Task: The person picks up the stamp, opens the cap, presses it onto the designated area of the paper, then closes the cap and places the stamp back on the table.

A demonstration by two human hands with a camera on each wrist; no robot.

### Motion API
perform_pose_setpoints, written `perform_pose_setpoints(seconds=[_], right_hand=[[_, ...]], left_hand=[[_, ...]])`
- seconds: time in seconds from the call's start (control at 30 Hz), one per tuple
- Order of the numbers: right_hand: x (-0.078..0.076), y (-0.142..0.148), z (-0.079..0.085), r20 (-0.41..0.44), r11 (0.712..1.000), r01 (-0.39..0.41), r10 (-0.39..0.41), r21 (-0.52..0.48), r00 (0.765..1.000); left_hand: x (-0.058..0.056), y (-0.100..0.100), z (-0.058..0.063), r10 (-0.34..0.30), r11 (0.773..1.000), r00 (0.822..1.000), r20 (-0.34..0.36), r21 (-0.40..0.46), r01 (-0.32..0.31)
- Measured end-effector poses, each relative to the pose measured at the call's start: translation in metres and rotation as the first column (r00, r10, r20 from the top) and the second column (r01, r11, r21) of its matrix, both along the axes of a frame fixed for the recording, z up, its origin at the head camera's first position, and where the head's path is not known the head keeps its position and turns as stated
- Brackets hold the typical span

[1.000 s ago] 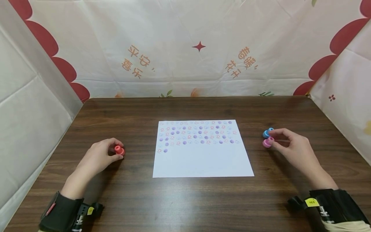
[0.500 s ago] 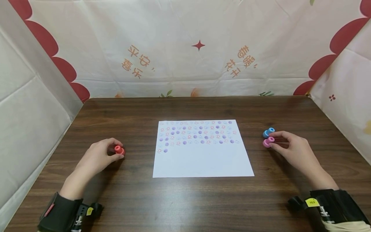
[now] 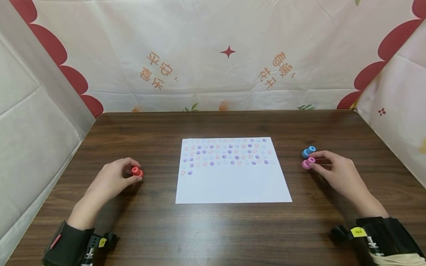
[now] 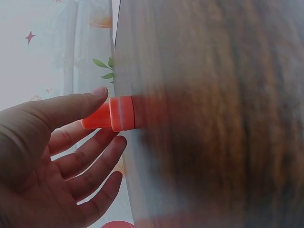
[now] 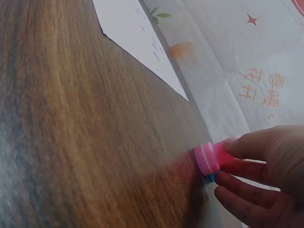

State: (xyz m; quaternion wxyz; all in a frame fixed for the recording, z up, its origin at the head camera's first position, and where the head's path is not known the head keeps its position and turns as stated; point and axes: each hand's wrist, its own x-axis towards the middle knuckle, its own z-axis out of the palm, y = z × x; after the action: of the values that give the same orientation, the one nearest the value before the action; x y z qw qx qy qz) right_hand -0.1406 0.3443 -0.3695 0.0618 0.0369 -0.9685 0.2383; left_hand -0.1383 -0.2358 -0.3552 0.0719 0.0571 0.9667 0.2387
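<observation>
1. red stamp (image 4: 122, 113), on the table (image 3: 213, 232) left of the paper (image 3: 233, 186), pinched by the left hand (image 3: 114, 178), could tip if that pinch slips
2. pink stamp (image 5: 206, 159), right of it, pinched by the right hand (image 3: 341, 173), could topple the blue stamp (image 3: 307, 151) beside it if nudged

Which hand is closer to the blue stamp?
Right hand: it holds the pink stamp beside the blue stamp. The left hand, holding the red stamp, is beyond the paper.
</observation>
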Motion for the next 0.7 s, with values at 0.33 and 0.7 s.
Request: perform_pose_setpoints(seconds=[0.33,0.7], right_hand=[[0.000,0.001,0.001,-0.005,1.000,-0.001,0.001,-0.004,1.000],[-0.002,-0.001,0.007,0.000,1.000,0.000,0.000,-0.022,1.000]], left_hand=[[0.000,0.000,0.004,-0.004,1.000,1.000,-0.019,-0.004,0.004],[0.001,0.001,0.010,0.013,1.000,1.000,-0.015,0.027,-0.013]])
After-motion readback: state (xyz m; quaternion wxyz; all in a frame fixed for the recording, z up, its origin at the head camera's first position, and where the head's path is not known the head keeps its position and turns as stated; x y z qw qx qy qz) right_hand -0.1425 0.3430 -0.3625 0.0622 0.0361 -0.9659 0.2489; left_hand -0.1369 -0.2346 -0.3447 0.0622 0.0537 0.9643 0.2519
